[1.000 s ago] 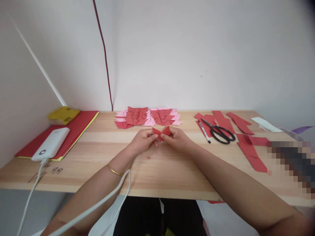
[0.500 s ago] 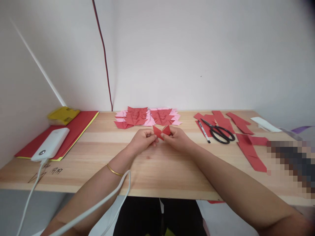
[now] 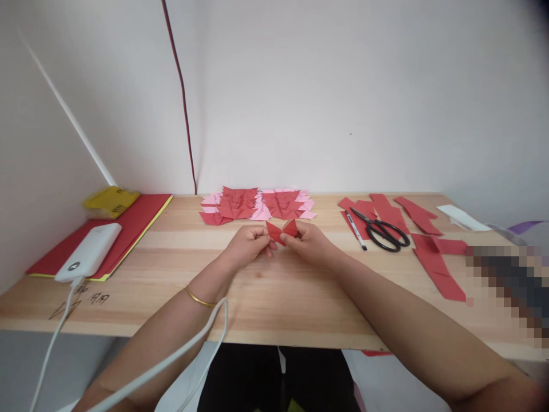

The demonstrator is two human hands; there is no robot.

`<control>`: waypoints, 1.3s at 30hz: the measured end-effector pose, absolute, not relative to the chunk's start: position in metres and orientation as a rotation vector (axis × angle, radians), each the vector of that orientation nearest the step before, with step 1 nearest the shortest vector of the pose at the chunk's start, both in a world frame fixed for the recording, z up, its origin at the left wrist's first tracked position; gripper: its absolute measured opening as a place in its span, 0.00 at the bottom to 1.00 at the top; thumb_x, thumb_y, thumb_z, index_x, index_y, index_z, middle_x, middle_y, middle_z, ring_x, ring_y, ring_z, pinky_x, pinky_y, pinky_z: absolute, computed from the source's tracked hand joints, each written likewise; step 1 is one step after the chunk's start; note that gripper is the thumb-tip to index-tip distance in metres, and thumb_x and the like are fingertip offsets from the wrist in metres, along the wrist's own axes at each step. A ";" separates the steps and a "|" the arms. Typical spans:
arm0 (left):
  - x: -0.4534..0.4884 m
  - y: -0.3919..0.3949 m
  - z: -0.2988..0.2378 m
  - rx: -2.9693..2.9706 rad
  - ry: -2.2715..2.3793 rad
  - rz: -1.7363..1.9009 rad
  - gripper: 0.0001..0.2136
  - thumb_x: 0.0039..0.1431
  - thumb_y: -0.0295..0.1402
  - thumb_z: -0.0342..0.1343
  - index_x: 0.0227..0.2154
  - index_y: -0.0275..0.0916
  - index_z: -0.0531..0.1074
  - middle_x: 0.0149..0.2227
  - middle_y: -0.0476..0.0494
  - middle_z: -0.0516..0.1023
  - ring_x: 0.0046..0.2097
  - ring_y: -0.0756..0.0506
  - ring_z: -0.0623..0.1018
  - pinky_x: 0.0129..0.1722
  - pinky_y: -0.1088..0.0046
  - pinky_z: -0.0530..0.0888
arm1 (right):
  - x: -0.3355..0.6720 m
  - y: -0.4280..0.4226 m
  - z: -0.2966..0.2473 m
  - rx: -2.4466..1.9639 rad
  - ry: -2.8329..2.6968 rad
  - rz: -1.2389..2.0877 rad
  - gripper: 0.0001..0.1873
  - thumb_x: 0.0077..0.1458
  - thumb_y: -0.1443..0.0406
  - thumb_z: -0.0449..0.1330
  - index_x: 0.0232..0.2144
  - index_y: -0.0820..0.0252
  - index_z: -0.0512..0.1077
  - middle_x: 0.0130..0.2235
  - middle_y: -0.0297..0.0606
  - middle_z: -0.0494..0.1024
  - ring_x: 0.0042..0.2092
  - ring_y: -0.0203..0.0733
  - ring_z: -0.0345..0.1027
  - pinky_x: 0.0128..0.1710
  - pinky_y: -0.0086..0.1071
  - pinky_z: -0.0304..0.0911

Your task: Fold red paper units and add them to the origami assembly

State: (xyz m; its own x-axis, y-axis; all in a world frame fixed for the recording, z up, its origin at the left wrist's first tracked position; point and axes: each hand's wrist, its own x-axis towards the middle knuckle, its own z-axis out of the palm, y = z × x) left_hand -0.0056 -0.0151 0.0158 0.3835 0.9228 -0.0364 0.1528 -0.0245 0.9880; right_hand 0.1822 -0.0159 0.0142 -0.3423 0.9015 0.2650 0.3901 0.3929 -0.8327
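A small folded red paper piece (image 3: pixel 275 231) with two pointed tips is held up just above the middle of the table. My left hand (image 3: pixel 253 243) pinches its left side between thumb and forefinger, the lower fingers loosely curled. On the other side my right hand (image 3: pixel 306 240) grips the paper, its thumb pressed on the front face near the central notch. Behind both hands lie rows of folded red papers (image 3: pixel 238 205) and pink papers (image 3: pixel 261 213), pointed in shape and set close together.
Black-handled scissors (image 3: pixel 386 234) and a white pen (image 3: pixel 355 230) lie among red paper strips (image 3: pixel 441 274) on the right. At left, a white power bank (image 3: pixel 90 252) and a yellow packet (image 3: pixel 111 202) rest on red sheets (image 3: pixel 148 217). A white cable (image 3: pixel 171 355) crosses my left forearm.
Hardly anything differs. Both hands keep their hold on the red paper in the same place, with only a slight shift of my left fingers.
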 end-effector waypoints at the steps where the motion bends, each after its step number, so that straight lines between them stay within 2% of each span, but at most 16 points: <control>1: -0.006 -0.015 0.016 1.494 1.031 0.835 0.07 0.50 0.30 0.52 0.23 0.33 0.72 0.25 0.45 0.75 0.23 0.52 0.73 0.25 0.77 0.67 | 0.182 -0.017 0.015 -1.110 -1.908 0.868 0.08 0.50 0.63 0.56 0.23 0.60 0.64 0.26 0.33 0.68 0.29 0.35 0.61 0.30 0.28 0.57; 7: -0.004 -0.017 0.016 1.457 1.060 0.853 0.07 0.50 0.32 0.53 0.23 0.33 0.71 0.24 0.45 0.75 0.21 0.54 0.70 0.23 0.77 0.64 | 0.182 -0.017 0.015 -1.114 -1.900 0.876 0.08 0.51 0.62 0.56 0.24 0.60 0.66 0.26 0.34 0.70 0.30 0.36 0.62 0.31 0.29 0.58; 13: -0.002 -0.017 0.016 1.409 0.949 0.886 0.09 0.50 0.35 0.57 0.31 0.33 0.72 0.29 0.45 0.75 0.25 0.54 0.70 0.28 0.76 0.66 | 0.183 -0.017 0.013 -1.040 -1.925 0.928 0.08 0.53 0.63 0.55 0.27 0.61 0.69 0.30 0.36 0.73 0.32 0.36 0.64 0.33 0.29 0.59; 21: -0.001 -0.017 0.011 1.547 1.065 0.867 0.08 0.50 0.35 0.56 0.27 0.34 0.70 0.20 0.51 0.68 0.23 0.53 0.67 0.25 0.77 0.62 | 0.180 -0.020 0.008 -1.025 -1.985 0.883 0.09 0.53 0.62 0.55 0.24 0.61 0.66 0.26 0.33 0.69 0.28 0.33 0.60 0.28 0.27 0.56; 26: -0.002 -0.018 0.013 1.592 1.096 0.872 0.08 0.51 0.35 0.55 0.27 0.35 0.70 0.20 0.52 0.66 0.21 0.54 0.64 0.22 0.78 0.59 | 0.180 -0.020 0.013 -0.985 -1.984 0.971 0.08 0.53 0.62 0.55 0.29 0.61 0.69 0.30 0.35 0.72 0.32 0.35 0.64 0.33 0.28 0.60; 33: 0.000 -0.019 0.017 1.556 1.045 0.888 0.10 0.51 0.37 0.55 0.28 0.34 0.71 0.20 0.51 0.67 0.23 0.53 0.65 0.23 0.78 0.61 | 0.180 -0.019 0.017 -1.018 -1.927 0.911 0.08 0.52 0.64 0.54 0.26 0.61 0.70 0.29 0.34 0.73 0.31 0.35 0.64 0.32 0.29 0.60; 39: 0.000 -0.017 0.016 1.527 1.017 0.873 0.09 0.50 0.36 0.57 0.28 0.34 0.71 0.22 0.51 0.68 0.23 0.54 0.65 0.24 0.78 0.61 | 0.181 -0.018 0.012 -1.041 -1.923 0.915 0.07 0.52 0.64 0.55 0.28 0.61 0.71 0.31 0.36 0.73 0.32 0.36 0.65 0.33 0.30 0.60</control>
